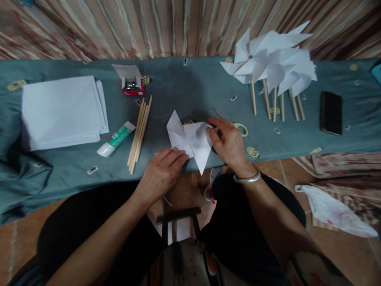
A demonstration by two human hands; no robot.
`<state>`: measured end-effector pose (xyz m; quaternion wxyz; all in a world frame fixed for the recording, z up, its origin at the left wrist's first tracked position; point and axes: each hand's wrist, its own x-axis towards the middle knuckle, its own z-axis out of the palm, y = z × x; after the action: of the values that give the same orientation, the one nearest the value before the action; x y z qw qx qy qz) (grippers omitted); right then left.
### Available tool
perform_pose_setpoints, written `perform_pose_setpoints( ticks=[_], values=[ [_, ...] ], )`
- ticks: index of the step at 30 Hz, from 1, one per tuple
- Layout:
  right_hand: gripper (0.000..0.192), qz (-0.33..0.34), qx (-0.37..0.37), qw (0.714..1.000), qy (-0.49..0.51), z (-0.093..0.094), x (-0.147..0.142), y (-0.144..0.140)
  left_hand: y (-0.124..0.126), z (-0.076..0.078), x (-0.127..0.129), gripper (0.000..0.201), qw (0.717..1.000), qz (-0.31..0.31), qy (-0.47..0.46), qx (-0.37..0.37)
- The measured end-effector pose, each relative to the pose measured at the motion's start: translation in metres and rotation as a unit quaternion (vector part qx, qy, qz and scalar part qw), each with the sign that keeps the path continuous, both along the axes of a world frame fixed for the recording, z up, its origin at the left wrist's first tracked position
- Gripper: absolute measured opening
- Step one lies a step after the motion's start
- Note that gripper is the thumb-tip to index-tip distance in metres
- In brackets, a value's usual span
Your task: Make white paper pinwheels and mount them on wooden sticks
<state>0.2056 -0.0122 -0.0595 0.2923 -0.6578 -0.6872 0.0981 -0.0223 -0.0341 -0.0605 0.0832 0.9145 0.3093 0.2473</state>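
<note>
Seen through the head camera I am watching from afar: both bare hands work a half-folded white paper pinwheel (pixel 190 141) lying at the near edge of a teal-covered table (pixel 184 85), roughly at its middle. The left hand (pixel 162 171) lies flat with fingers loosely together, their tips pressing the lower left flap of the paper. The right hand (pixel 229 143), a silver bangle (pixel 247 178) at its wrist, curls its fingers over the paper's right side; I cannot tell whether they pinch it or merely rest there. A bundle of wooden sticks (pixel 139 133) lies just left of the paper, a green-and-white glue tube (pixel 116 139) beside them, and a red box of pins (pixel 131 85) behind. A stack of white sheets (pixel 62 111) sits far left. Finished pinwheels on sticks (pixel 274 65) crowd the far right, a dark phone (pixel 331 112) near them, and a roll of tape (pixel 241 128) just beyond the right hand
</note>
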Motion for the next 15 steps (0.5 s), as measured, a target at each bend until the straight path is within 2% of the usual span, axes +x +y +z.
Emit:
perform_pose_setpoints(
  ticks=[8,15],
  values=[
    [0.028,-0.043,-0.050,0.998,0.025,0.010,0.007,-0.021,0.012,0.000,-0.009,0.020,1.000,0.028,0.012,0.004],
    [0.028,-0.038,-0.067,0.997,0.024,0.010,0.007,-0.030,0.013,-0.002,-0.007,0.024,0.999,0.028,-0.004,-0.031]
  ],
)
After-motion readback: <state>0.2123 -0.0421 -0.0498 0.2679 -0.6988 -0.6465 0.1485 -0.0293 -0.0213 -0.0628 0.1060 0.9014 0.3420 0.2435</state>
